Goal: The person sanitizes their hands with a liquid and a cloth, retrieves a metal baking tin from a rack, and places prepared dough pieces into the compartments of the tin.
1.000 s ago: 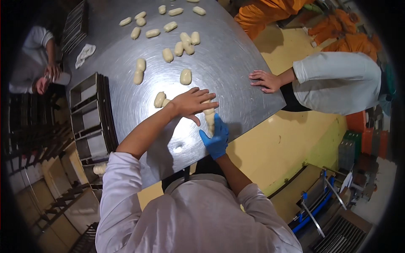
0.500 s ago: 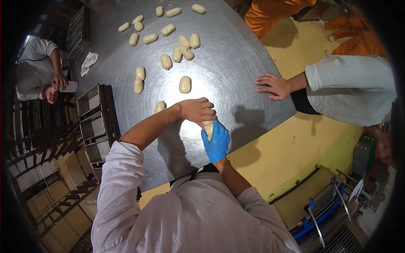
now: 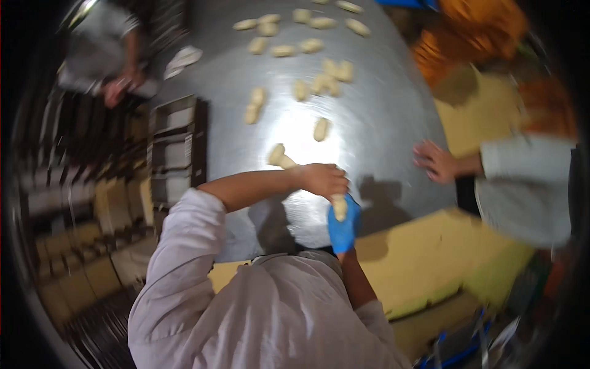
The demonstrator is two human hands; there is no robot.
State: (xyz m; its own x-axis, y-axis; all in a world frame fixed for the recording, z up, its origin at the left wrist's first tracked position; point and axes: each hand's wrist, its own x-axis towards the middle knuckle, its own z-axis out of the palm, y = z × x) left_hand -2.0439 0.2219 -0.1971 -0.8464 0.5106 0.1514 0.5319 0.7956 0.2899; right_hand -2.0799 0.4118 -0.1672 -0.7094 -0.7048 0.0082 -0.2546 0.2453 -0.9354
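Note:
On the steel table [image 3: 393, 104], my bare left hand [image 3: 322, 180] has its fingers curled over the upper end of a pale dough piece [image 3: 339, 208]. My right hand [image 3: 344, 230], in a blue glove, cradles that piece from below, fingers around it. Just up and left of my hands lie two touching dough rolls [image 3: 276, 154], and a single roll [image 3: 321, 129] sits farther up. Several more rolls [image 3: 283, 50] are spread over the back of the table. The picture is blurred, so fingertips are unclear.
Metal pans [image 3: 175, 104] line the table's left edge, near a white cloth [image 3: 181, 60]. A co-worker [image 3: 92, 49] stands back left. Another's hand [image 3: 433, 160] rests at the right edge. People in orange [image 3: 467, 24] are beyond. Dark racks [image 3: 74, 258] fill the lower left.
My left hand's spread fingers have curled down over the dough piece, closer to my gloved hand. The view has turned, so the surroundings sit farther right in the picture.

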